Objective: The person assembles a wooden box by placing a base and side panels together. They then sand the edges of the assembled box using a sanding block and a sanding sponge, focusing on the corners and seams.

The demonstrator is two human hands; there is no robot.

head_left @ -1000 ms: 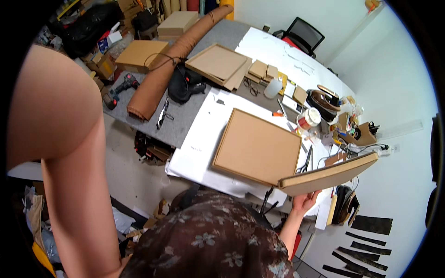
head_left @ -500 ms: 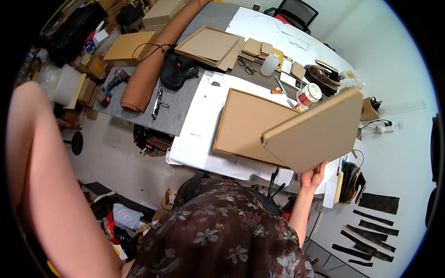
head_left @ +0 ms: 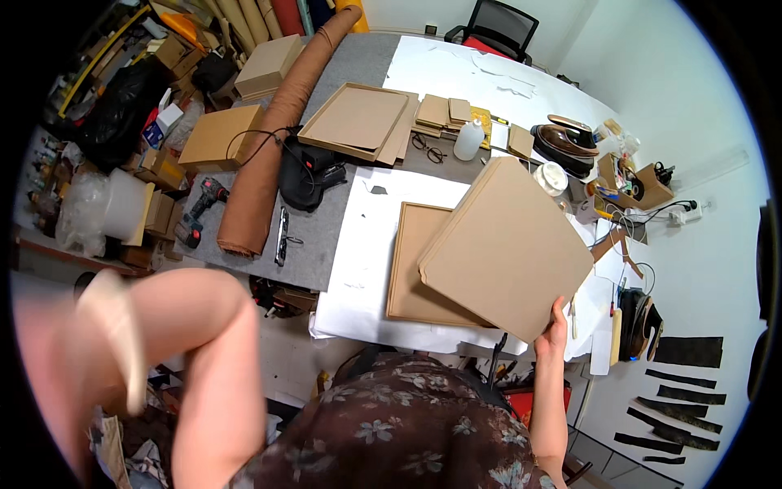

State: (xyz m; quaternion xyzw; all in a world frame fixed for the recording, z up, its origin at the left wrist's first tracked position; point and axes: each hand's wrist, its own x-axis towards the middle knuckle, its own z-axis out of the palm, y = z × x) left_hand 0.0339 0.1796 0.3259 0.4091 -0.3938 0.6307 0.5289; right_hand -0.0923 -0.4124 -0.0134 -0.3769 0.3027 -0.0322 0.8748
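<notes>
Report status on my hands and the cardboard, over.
Right hand gripping tan cardboard piece, tilted. Left arm blurred, grip unclear. Shallow tray partly hidden behind piece.

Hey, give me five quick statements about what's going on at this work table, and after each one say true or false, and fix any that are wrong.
1. The right hand holds a tan box piece. True.
2. The shallow tray is in full view. False: the tan box piece hides part of the shallow tray.
3. The glasses lie left of the pale bottle. True.
4. The cordless drill is right of the brown roll. False: the cordless drill lies left of the brown roll.
5. The office chair has a black back and a red seat. True.
</notes>
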